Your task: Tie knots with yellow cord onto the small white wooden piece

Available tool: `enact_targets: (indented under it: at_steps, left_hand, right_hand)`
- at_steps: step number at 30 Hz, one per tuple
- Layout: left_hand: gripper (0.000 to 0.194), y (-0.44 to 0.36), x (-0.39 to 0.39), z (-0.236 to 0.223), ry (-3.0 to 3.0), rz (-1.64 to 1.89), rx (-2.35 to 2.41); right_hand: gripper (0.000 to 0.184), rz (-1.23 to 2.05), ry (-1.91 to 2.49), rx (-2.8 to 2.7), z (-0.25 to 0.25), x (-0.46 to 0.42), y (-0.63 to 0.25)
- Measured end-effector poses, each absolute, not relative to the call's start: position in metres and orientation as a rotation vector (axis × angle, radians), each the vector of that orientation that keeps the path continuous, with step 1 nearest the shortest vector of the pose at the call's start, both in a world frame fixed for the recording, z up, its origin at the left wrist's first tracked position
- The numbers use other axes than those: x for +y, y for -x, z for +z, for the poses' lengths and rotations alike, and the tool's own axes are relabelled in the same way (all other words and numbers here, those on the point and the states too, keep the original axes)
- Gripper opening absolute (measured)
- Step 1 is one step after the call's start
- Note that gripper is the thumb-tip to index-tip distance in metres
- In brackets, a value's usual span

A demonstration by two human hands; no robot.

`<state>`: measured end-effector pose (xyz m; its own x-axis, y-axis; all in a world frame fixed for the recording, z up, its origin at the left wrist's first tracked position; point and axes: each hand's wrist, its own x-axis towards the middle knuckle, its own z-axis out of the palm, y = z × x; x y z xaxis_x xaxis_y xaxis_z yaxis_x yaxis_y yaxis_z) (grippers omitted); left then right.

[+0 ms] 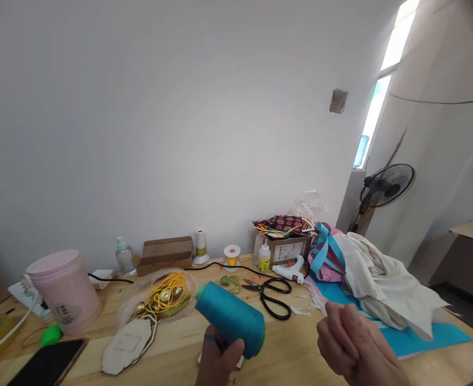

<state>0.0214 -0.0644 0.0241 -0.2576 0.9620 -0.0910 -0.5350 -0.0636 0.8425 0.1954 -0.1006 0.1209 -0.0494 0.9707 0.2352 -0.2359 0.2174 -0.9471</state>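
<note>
My left hand is wrapped round the base of a large cone of teal thread, holding it tilted above the wooden table. My right hand hovers to the right of the cone with its fingers pinched together; what they hold is too small to make out. Black scissors lie on the table just behind the cone. A clear bag of yellow cord with gold beads sits to the left of the cone.
A pink tub, a phone and a cardboard cut-out lie at left. Along the wall stand a bottle, a brown box, small spools, a glue bottle, a glue gun and a carton. Piled cloth on blue sheet fills the right; a fan stands beyond.
</note>
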Motion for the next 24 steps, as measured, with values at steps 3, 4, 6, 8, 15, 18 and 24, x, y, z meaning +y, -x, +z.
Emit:
enact_targets:
  at_steps: [3, 4, 6, 8, 15, 18, 24]
  left_hand:
    - [0.041, -0.025, -0.067, 0.023, -0.689, 1.603, 0.934]
    - [0.041, -0.025, -0.069, 0.024, -0.733, 1.599, 0.905]
    - [0.04, -0.026, -0.072, 0.028, -0.812, 1.589, 0.838]
    - [0.04, -0.027, -0.074, 0.032, -0.851, 1.567, 0.789]
    - [0.044, -0.022, -0.071, 0.026, -0.937, 1.497, 0.879]
    - [0.047, -0.021, -0.069, 0.024, -0.957, 1.474, 0.888]
    - [0.041, -0.029, -0.074, 0.037, -0.999, 1.412, 0.972]
  right_hand:
    - [0.037, 1.002, 1.041, -1.449, 0.12, -0.098, -0.196]
    - [0.029, 0.986, 1.104, -1.527, 0.119, -0.096, -0.195]
    - [0.028, 1.051, 1.19, -1.607, 0.116, -0.089, -0.19]
    - [0.036, 1.159, 1.206, -1.615, 0.112, -0.083, -0.184]
    - [0.026, 1.873, 0.841, -1.211, 0.088, -0.076, -0.165]
    - [0.022, 1.958, 0.84, -0.973, 0.08, -0.078, -0.161]
    - [0.03, 1.946, 0.901, -0.635, 0.075, -0.082, -0.153]
